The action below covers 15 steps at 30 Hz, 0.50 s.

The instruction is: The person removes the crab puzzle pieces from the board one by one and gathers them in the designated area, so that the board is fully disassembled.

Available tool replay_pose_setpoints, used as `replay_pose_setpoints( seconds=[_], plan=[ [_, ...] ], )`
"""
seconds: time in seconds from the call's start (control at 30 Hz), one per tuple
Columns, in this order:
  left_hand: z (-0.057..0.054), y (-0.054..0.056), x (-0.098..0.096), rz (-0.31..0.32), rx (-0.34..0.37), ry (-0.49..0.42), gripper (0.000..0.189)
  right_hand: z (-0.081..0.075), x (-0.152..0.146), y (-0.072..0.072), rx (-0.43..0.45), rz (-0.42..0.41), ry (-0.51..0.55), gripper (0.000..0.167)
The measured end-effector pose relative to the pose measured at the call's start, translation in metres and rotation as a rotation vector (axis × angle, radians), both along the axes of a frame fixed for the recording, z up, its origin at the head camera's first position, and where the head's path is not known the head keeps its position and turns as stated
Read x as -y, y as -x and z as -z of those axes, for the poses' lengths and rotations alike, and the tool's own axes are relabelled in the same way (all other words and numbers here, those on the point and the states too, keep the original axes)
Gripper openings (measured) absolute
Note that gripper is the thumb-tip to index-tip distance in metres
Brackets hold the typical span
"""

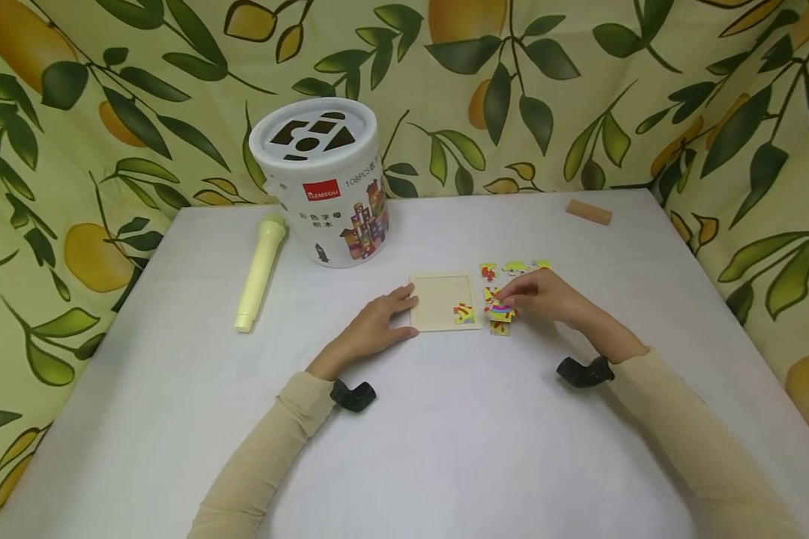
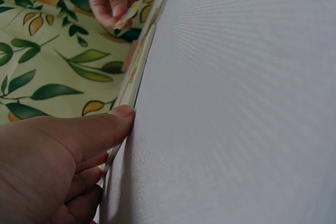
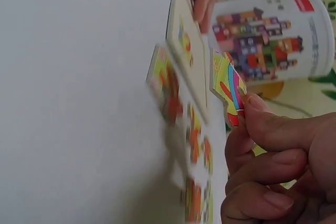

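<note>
My right hand (image 1: 544, 296) pinches a colourful jigsaw piece (image 3: 230, 85) between thumb and fingers, raised above the table. Under and behind it lie loose jigsaw pieces (image 1: 500, 329), several of them in yellow and red. To their left is a shallow wooden puzzle board (image 1: 438, 299) with a raised rim. One jigsaw piece (image 1: 464, 314) sits in its near right corner. My left hand (image 1: 375, 323) holds the board at its left side, thumb (image 2: 118, 121) at the near edge and fingers at the rim further back.
A white block bucket (image 1: 330, 202) with shaped holes in its lid stands at the back left. Beside it lies a pale yellow microphone-shaped stick (image 1: 259, 277). A small wooden block (image 1: 589, 212) lies at the back right. Patterned cloth (image 1: 445, 97) hangs behind the white table.
</note>
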<state>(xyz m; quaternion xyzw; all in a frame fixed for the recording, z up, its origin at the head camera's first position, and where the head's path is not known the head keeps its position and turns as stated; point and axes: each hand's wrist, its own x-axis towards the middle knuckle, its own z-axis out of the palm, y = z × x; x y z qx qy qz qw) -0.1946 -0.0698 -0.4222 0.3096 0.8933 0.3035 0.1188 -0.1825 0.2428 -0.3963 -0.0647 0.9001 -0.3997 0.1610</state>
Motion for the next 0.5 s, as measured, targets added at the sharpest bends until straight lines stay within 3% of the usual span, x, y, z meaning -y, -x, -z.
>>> replay_pose_setpoints(
  seconds=[0.27, 0.5],
  plan=[
    [-0.001, 0.001, 0.000, -0.002, 0.014, 0.000, 0.059, 0.005, -0.032, -0.016, 0.031, 0.060, -0.069, 0.020],
    [0.000, 0.000, 0.000, 0.007, 0.014, -0.009, 0.060, 0.013, -0.033, -0.021, -0.077, 0.047, -0.101, 0.015]
  ],
)
